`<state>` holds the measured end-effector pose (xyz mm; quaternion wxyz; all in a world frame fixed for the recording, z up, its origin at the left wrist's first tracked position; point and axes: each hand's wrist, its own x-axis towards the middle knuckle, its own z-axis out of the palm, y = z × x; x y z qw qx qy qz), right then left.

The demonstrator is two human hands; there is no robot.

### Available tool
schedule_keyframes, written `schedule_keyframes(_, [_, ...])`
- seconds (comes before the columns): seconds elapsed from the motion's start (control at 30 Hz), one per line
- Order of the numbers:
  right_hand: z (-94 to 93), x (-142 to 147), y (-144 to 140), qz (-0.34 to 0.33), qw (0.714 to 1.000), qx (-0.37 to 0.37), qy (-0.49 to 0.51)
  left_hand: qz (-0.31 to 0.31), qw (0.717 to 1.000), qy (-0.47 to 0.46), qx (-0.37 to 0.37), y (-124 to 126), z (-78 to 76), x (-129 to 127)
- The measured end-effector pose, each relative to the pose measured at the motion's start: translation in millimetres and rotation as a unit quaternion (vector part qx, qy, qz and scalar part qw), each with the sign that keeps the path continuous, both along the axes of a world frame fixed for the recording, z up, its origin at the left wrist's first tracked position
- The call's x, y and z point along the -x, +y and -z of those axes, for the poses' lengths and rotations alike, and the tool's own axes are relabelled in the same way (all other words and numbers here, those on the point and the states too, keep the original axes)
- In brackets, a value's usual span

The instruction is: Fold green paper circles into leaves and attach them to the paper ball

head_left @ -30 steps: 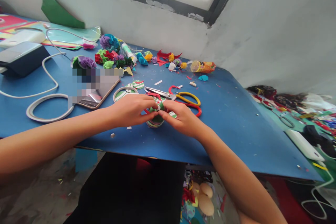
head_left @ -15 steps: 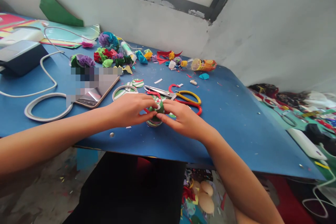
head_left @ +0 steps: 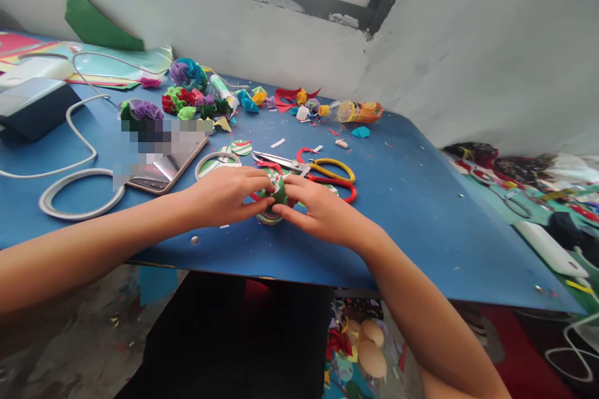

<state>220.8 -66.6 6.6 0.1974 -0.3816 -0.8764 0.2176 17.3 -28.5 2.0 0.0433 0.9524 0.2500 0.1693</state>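
My left hand and my right hand meet over the blue table, near its front edge. Together they pinch a small folded paper piece, green with red and white stripes. Under it lies a stack of round paper discs in the same colours. Just behind my fingers lie scissors with yellow and red handles. More striped discs lie to the left of the scissors.
A phone and a white ring lie to the left, with a white cable and a dark box behind. Colourful paper flowers, scraps and a small bottle line the back. Another cluttered table stands at right.
My fingers have kept folding the green paper piece, which now stands more upright between them. The view has drifted slightly; my hands stay in the same spot.
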Motion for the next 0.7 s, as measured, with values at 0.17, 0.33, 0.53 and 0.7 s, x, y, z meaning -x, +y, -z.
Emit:
schedule_keyframes(0.17, [1.6, -0.3, 1.1, -0.003, 1.000, -0.004, 0.007, -0.006, 1.000, -0.002, 0.002, 0.4, 1.1, 0.3])
schedule_keyframes(0.33, [1.0, 0.2, 1.6, -0.003, 1.000, 0.004, -0.005, -0.001, 1.000, -0.004, 0.002, 0.5, 2.4, 1.0])
schedule_keyframes(0.53, [0.3, 1.1, 1.4, -0.002, 1.000, 0.006, -0.001, 0.001, 1.000, -0.005, 0.002, 1.0, 3.9, 1.6])
schedule_keyframes(0.7, [0.8, 1.0, 1.8, -0.003, 1.000, 0.003, -0.001, 0.000, 1.000, -0.003, 0.007, 0.9, 3.7, 1.4])
